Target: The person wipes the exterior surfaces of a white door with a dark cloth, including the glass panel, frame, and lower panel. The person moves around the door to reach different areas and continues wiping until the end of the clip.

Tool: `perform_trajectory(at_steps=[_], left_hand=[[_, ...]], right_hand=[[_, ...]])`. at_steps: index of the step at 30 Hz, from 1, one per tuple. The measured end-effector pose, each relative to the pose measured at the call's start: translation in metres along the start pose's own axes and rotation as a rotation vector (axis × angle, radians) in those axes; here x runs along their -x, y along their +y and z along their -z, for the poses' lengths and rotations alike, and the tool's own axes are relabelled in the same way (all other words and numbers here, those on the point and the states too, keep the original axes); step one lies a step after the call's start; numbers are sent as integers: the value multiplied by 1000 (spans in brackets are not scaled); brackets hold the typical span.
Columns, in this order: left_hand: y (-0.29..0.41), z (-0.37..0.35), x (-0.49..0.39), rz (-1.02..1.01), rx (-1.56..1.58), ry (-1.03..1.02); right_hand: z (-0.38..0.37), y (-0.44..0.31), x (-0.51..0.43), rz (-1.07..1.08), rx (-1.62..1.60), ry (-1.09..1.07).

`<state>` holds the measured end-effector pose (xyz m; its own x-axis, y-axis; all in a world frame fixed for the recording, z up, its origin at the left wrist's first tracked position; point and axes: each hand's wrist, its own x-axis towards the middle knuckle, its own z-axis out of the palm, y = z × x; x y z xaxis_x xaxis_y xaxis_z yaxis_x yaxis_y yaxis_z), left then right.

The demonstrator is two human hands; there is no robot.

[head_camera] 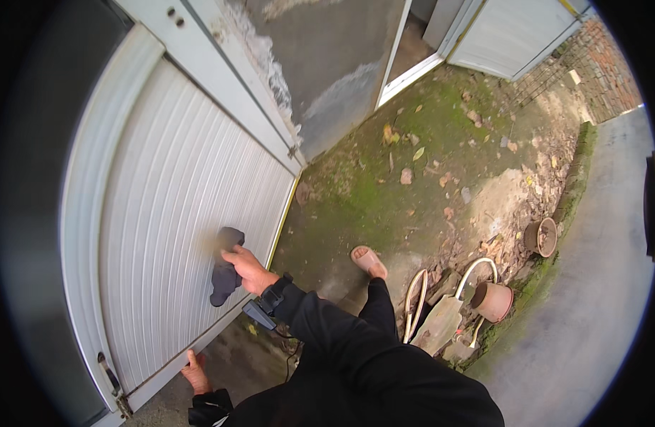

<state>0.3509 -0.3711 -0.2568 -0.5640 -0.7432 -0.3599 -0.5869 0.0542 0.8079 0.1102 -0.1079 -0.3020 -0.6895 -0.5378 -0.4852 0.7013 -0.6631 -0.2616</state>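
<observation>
My right hand (250, 271) holds a dark grey cloth (225, 283) against the white ribbed panel of a door (167, 213). The cloth hangs bunched below and above the fingers, and its upper part looks blurred. A black strap with a grey device sits at my right wrist. Lower down, my left hand (196, 373) grips the door's edge frame, with some of its fingers hidden behind it. A metal latch (114, 381) is on the door frame at the lower left, away from both hands.
Mossy ground (349, 197) with fallen leaves lies beside the door. My foot in a pink slipper (368, 260) stands there. At right are a pale hose (416, 304), a tipped plant pot (490, 302), another pot (541, 237) and a low mossy ledge. Another white door (514, 37) stands beyond.
</observation>
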Motion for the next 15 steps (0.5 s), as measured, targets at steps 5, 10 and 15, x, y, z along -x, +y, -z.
perform_trajectory(at_steps=[5,10,15], left_hand=[[8,-6,-1,22,18,-19],[19,-22,21,37,238,44],[49,-48,58,-140,697,148]], right_hand=[[-47,-97,83,379,-71,-510],[-34,-174,142,368,-135,-188],[-104,-258,161,736,78,-342]])
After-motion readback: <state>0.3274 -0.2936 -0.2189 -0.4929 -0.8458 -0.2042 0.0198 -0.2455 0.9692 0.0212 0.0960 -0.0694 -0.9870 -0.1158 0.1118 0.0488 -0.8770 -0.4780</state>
